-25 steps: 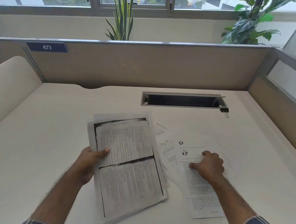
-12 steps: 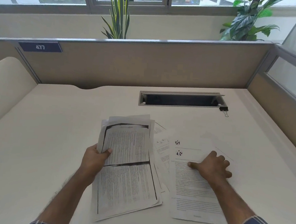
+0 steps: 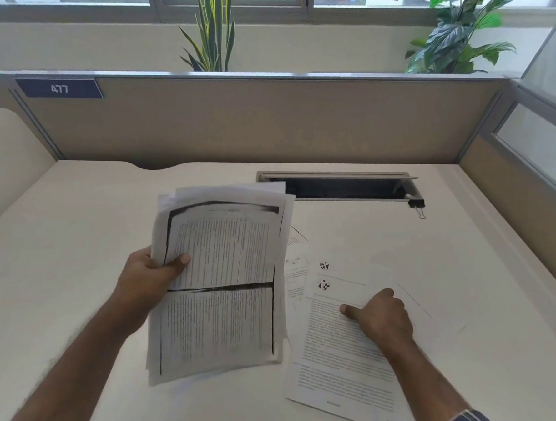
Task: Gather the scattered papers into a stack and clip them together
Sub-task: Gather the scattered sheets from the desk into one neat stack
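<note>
Lifting off the worktop [image 3: 73,230], the stack [image 3: 220,288] now tilts up, pinched in the left hand [image 3: 150,274]; the right hand [image 3: 382,316] presses loose sheets [image 3: 342,360] still ungathered, binder clip [image 3: 417,205] untouched.

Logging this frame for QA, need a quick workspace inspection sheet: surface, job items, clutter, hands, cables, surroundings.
Surface: pale desk, open cable slot at the back.
Job's things: paper stack lifted; loose sheets flat on the desk; binder clip by the slot's right end.
Clutter: nothing seen.
Hands: left hand grips the stack's left edge; right hand rests on the loose sheets.
Cables: nothing seen.
Surroundings: partition with tag 477, two plants behind, windows.
</note>
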`<state>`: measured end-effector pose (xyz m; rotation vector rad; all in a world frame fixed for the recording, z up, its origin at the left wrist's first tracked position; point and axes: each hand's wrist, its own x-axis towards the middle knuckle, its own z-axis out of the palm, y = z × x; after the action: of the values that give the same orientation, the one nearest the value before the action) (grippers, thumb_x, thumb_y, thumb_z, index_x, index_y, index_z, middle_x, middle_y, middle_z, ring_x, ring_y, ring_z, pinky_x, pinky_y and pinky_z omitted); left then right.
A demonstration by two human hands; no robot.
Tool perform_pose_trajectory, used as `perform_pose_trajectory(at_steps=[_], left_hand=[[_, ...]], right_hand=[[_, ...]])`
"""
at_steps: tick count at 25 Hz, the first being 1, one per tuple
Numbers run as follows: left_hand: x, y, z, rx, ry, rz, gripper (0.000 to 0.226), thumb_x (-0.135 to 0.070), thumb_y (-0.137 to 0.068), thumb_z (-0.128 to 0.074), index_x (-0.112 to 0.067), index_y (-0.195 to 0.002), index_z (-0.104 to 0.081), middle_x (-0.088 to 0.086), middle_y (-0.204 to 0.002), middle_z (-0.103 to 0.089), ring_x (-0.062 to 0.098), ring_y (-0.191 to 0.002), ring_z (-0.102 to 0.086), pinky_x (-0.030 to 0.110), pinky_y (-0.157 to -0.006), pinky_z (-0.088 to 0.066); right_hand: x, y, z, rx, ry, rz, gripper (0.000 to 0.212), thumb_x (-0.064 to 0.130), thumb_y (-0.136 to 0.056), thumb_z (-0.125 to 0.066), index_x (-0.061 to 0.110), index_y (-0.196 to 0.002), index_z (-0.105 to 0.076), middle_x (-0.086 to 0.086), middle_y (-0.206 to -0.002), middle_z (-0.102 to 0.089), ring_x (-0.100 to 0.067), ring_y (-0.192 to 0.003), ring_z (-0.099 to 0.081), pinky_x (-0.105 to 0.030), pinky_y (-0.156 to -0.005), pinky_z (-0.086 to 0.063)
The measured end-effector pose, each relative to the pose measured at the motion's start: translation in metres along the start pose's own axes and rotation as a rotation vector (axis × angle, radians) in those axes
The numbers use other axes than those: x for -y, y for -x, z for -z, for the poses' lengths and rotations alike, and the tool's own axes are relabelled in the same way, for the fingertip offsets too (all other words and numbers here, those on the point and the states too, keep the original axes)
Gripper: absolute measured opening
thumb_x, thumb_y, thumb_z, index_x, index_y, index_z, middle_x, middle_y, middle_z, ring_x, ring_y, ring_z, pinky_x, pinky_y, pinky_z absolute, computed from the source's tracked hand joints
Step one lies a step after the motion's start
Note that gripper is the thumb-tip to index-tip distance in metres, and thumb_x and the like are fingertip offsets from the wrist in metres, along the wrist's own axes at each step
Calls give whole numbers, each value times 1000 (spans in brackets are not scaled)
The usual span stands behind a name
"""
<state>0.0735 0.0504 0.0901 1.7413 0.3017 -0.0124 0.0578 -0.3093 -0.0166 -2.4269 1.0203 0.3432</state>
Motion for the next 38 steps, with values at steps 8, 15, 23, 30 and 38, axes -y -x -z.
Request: perform_pose_trajectory(at_steps=[8, 15, 23, 30, 38], left_hand=[[-64, 10, -17, 359, 296, -107, 29, -6, -81, -62, -9, -109, -69, 7, -104, -78, 25, -97, -75, 36, -73, -63], [-46, 9, -90, 320, 190, 126, 24, -6, -94, -62, -3, -118, -66, 16, -110, -76, 30, -96, -76, 42, -76, -63], [39, 6, -144, -11, -72, 195, 35, -18, -94, -60, -7, -127, -60, 11, -115, -66, 22, -87, -65, 30, -75, -53], [106, 42, -189, 233, -1118, -63, 95, -53, -82, -58, -18, -156, -9, 11, -165, -5, 38, -150, -8, 54, -115, -21], [78, -3, -149, 392, -1184, -6, 105, -37, -73, -82, -28, -156, -19, -4, -158, -26, 27, -140, -32, 53, -103, -44]], right_hand=[[30, 37, 79, 546, -994, 774, 105, 83, -60, -62, 14, -138, -50, -17, -136, -57, -29, -128, -53, -47, -104, -42], [26, 48, 120, 681, -875, 720, 47, 17, -82, -74, 7, -125, -59, -15, -119, -71, -33, -109, -68, -54, -95, -53], [-9, 12, 135, 306, -1249, 294, 25, -9, -88, -57, 8, -106, -66, -19, -114, -70, -31, -92, -70, -38, -73, -62], [-28, -2, 139, 288, -1230, 252, 33, -8, -91, -55, 5, -120, -62, -15, -110, -71, -32, -96, -70, -36, -67, -63], [-34, -8, 127, 342, -1214, 249, 31, -7, -91, -55, 8, -117, -64, -15, -108, -72, -30, -91, -72, -33, -62, -63]])
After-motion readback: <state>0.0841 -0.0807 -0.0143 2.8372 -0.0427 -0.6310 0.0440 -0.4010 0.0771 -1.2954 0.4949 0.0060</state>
